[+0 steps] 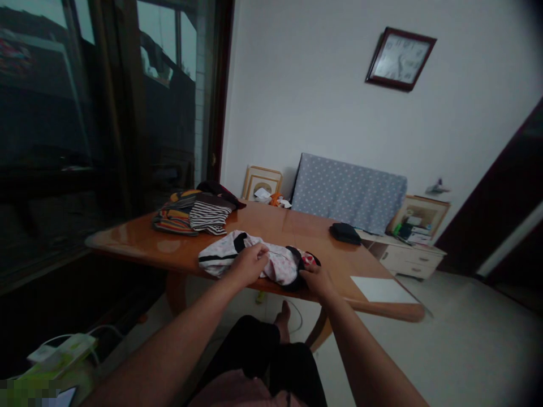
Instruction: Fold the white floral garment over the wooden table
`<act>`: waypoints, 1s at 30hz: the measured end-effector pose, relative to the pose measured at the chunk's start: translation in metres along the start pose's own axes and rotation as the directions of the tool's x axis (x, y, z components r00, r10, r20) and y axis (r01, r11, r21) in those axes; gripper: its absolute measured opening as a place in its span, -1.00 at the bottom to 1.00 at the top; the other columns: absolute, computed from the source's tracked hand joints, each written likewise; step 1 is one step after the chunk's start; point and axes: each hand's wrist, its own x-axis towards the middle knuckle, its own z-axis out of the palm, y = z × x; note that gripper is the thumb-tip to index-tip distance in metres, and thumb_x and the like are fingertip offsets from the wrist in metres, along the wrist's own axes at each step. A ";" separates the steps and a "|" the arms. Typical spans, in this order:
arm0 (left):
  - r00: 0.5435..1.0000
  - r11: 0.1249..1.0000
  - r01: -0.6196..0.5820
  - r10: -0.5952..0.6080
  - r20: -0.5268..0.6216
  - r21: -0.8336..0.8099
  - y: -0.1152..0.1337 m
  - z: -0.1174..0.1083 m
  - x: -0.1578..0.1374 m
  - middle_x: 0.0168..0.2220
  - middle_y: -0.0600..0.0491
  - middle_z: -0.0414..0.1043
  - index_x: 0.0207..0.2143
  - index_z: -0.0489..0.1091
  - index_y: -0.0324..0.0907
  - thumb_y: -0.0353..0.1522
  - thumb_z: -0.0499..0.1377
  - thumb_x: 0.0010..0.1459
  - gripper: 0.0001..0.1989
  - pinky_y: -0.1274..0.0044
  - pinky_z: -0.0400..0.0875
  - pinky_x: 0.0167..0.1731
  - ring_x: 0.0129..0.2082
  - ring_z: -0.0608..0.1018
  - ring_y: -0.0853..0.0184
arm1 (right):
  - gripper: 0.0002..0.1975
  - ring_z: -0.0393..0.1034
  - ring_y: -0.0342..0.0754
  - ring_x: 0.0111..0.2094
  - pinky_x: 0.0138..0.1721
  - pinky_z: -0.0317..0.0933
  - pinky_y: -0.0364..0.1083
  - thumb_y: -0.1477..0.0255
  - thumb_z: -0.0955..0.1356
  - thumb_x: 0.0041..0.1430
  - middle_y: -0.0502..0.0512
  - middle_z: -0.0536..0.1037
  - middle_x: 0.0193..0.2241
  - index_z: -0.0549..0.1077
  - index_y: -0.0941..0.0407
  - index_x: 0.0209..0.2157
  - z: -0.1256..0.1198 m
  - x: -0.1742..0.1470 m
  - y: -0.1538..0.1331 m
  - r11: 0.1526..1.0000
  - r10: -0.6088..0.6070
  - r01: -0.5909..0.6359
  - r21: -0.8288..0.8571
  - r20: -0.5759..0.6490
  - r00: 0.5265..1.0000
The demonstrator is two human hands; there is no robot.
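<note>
A small white patterned garment with black trim (pixel 280 263) lies crumpled near the front edge of a glossy wooden table (pixel 297 226). My left hand (pixel 249 263) rests on top of its middle, fingers curled into the cloth. My right hand (pixel 314 277) grips the garment's black-edged right end at the table's edge. Both forearms reach forward from below.
A stack of striped folded clothes (pixel 193 215) sits at the table's far left. A black pouch (pixel 345 233) lies at the far right, a white sheet (pixel 382 288) at the near right corner. Behind stand a dotted-cloth-covered item (pixel 348 192), a white cabinet (pixel 407 257) and glass doors (pixel 85 130).
</note>
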 end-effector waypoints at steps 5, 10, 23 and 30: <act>0.991 0.971 -0.086 0.060 0.119 0.224 0.013 0.007 -0.026 -0.28 0.04 0.60 -0.31 0.54 -0.06 -0.27 0.11 0.24 -0.79 0.45 0.30 -0.19 -0.22 0.56 0.22 | -0.69 0.51 0.14 -0.31 -0.33 0.38 0.04 0.16 0.33 0.00 0.11 0.64 -0.36 0.54 0.06 -0.31 0.002 -0.009 -0.016 0.972 0.005 -0.003 0.237 -0.006 1.000; 0.994 0.987 -0.032 0.015 0.109 0.158 0.015 0.012 -0.038 -0.35 0.03 0.56 -0.39 0.49 -0.09 -0.24 0.09 0.25 -0.76 0.47 0.26 -0.25 -0.27 0.54 0.24 | -0.62 0.46 0.21 0.10 0.01 0.37 0.16 0.24 0.34 0.03 0.15 0.62 0.01 0.58 0.04 -0.12 0.004 -0.035 -0.037 0.764 -0.052 -0.104 0.636 0.221 0.974; 0.746 0.447 0.636 -0.564 0.354 -0.629 0.027 0.029 -0.039 -0.54 0.06 0.47 -0.37 0.44 -0.21 0.20 0.22 0.04 -0.38 0.62 -0.10 -0.67 -0.71 0.29 0.51 | -0.67 0.52 0.06 -0.20 -0.08 0.34 -0.02 0.43 0.53 -0.10 0.11 0.67 -0.18 0.61 0.11 -0.20 0.031 -0.088 -0.028 0.790 0.037 -0.240 0.564 0.348 0.937; 0.815 0.112 0.412 -0.488 0.311 -0.904 0.030 0.013 -0.033 -0.32 -0.06 0.61 -0.19 0.44 -0.21 -0.27 0.29 0.19 -0.78 0.50 0.49 -0.41 -0.40 0.64 0.26 | -0.67 0.49 0.06 -0.15 0.10 0.20 0.07 0.41 0.54 -0.07 0.06 0.68 -0.23 0.65 0.07 -0.18 0.024 -0.095 -0.017 0.877 -0.020 -0.163 0.452 0.375 0.927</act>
